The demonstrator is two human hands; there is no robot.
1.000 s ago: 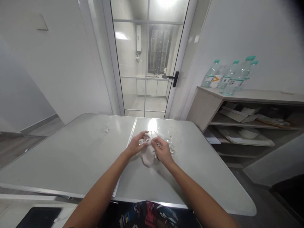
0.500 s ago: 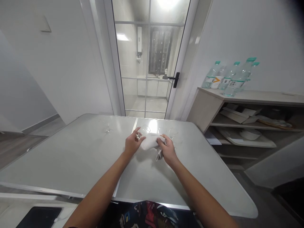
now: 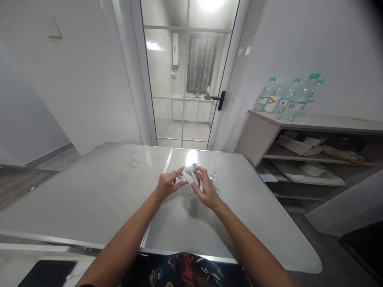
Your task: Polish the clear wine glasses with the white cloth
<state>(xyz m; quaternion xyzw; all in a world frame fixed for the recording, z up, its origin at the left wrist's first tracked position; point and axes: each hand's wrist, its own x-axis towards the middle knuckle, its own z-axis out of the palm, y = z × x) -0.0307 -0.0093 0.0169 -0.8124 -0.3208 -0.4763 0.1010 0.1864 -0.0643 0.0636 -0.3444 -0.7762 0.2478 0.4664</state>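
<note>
While your right hand (image 3: 206,190) hovers over the far middle of the grey table (image 3: 89,199), its fingers (image 3: 201,173) are curled tight around a bunched white cloth (image 3: 190,171). The cloth sticks out past your fingertips, lifted just off the tabletop.

Your left hand (image 3: 166,185) sits just beside it, its fingers (image 3: 178,173) loosely spread and stretched towards the cloth, the tips close to or touching it. Whether they also grip something clear between your hands, you cannot tell from this view.

Just past your right hand, a cluster of clear glasses (image 3: 216,177) stands on the table, and one lone glass (image 3: 136,162) stands well apart to the left. Water bottles (image 3: 287,97) line the top of the shelf unit (image 3: 329,121) on your right.
</note>
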